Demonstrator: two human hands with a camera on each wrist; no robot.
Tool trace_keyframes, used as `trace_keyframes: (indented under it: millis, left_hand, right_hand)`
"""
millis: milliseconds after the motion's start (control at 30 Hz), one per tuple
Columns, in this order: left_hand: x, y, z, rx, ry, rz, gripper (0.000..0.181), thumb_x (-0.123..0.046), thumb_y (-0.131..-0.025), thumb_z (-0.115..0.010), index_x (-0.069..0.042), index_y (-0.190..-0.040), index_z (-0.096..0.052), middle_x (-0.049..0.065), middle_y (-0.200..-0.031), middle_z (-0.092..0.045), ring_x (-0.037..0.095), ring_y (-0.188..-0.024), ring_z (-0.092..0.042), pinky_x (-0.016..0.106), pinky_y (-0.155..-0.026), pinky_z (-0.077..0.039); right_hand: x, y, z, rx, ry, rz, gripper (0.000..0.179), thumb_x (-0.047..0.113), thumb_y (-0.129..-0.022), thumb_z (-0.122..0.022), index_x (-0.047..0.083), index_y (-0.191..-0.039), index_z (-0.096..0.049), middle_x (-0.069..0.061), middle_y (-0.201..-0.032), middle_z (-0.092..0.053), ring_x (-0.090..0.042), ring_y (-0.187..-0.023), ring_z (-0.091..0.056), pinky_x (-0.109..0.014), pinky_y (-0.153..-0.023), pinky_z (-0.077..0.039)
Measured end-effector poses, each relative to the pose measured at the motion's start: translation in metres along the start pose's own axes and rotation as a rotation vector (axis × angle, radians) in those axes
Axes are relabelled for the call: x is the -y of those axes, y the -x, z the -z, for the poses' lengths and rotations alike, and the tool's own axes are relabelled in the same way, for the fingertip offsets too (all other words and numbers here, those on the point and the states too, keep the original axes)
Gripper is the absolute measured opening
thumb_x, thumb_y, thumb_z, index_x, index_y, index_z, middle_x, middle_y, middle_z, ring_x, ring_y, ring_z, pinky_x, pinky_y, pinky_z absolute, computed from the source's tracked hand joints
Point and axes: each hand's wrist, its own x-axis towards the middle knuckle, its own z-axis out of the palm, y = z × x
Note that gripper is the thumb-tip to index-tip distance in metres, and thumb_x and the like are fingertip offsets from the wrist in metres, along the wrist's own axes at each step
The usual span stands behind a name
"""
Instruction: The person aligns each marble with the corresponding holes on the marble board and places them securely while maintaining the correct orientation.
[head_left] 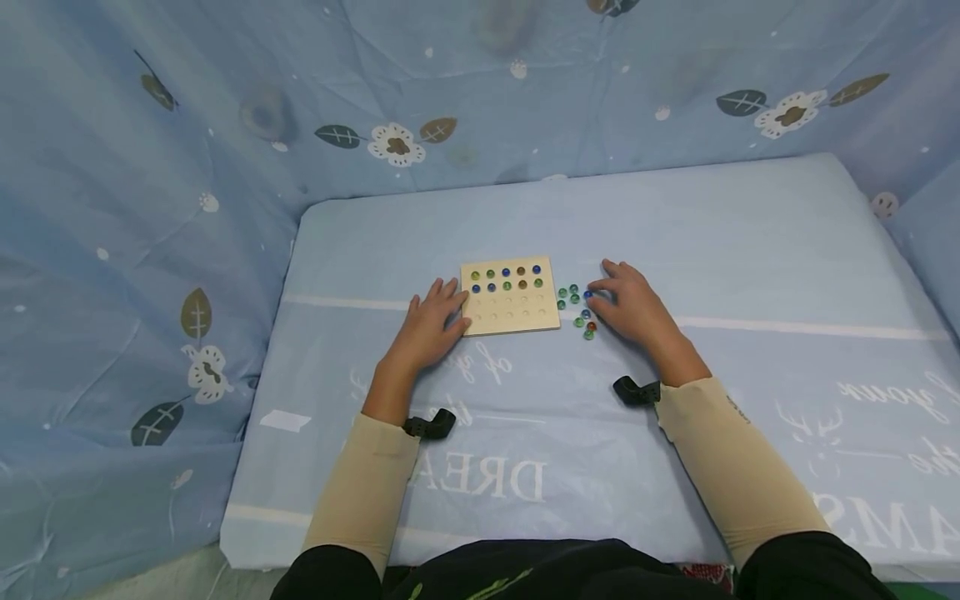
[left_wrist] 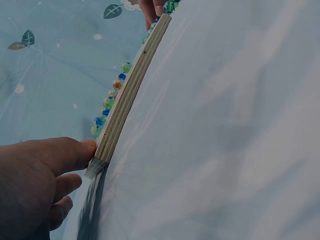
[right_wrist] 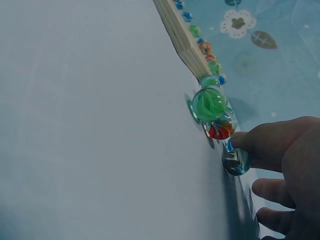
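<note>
A pale wooden board [head_left: 511,307] with rows of round hollows lies on the table, its two far rows filled with green, blue and amber marbles [head_left: 506,272]. My left hand [head_left: 431,325] rests beside it, with index finger and thumb touching its left edge. To the right of the board, my right hand [head_left: 632,307] pinches a blue marble [head_left: 588,294] between thumb and index fingertips. Loose green marbles [head_left: 574,298], a blue one [head_left: 586,314] and a red one [head_left: 592,326] lie between that hand and the board. The board's two near rows show bare hollows.
A pale blue printed cloth covers the table [head_left: 735,250]. Patterned blue curtains [head_left: 495,92] hang behind it and at the left. A white patch [head_left: 285,420] lies on the cloth at the left. Each wrist carries a black camera mount [head_left: 636,391].
</note>
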Motion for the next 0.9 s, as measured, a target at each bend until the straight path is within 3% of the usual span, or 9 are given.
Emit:
trace_keyframes:
  millis: [233,700,900]
  left_hand:
    - [0.0035,0.0006,-0.0036,-0.013,-0.003,-0.002,0.055,-0.039,-0.096,-0.050,-0.020,-0.146,-0.036,0.001,-0.157,-0.018,0.022,-0.147,-0.003,0.054,-0.115,-0.006]
    - [0.0082,-0.0007,-0.0080,-0.020,-0.018,-0.001,0.055,-0.043,-0.096,-0.049,-0.023,-0.146,-0.037,-0.002,-0.158,-0.015,0.021,-0.147,0.000,0.056,-0.114,-0.003]
    - [0.0079,-0.0007,-0.0062,-0.032,-0.014,-0.015,0.055,-0.043,-0.096,-0.050,-0.023,-0.145,-0.038,-0.002,-0.158,-0.015,0.021,-0.147,0.001,0.054,-0.115,-0.002]
  right_hand:
    - [0.0008,0.0017,-0.0026,-0.029,-0.014,0.038,0.035,0.026,-0.092,-0.058,0.007,-0.122,-0.064,-0.016,-0.153,-0.027,-0.036,-0.143,-0.014,-0.054,-0.113,-0.016]
    - [0.0045,-0.0011,-0.0061,-0.034,0.004,0.007,0.032,0.025,-0.091,-0.060,0.009,-0.119,-0.065,-0.015,-0.152,-0.030,-0.035,-0.143,-0.017,-0.055,-0.113,-0.016]
    - [0.0051,-0.0014,-0.0058,-0.076,-0.008,0.045,0.029,0.021,-0.091,-0.061,0.006,-0.114,-0.066,-0.015,-0.149,-0.036,-0.036,-0.141,-0.023,-0.053,-0.112,-0.020]
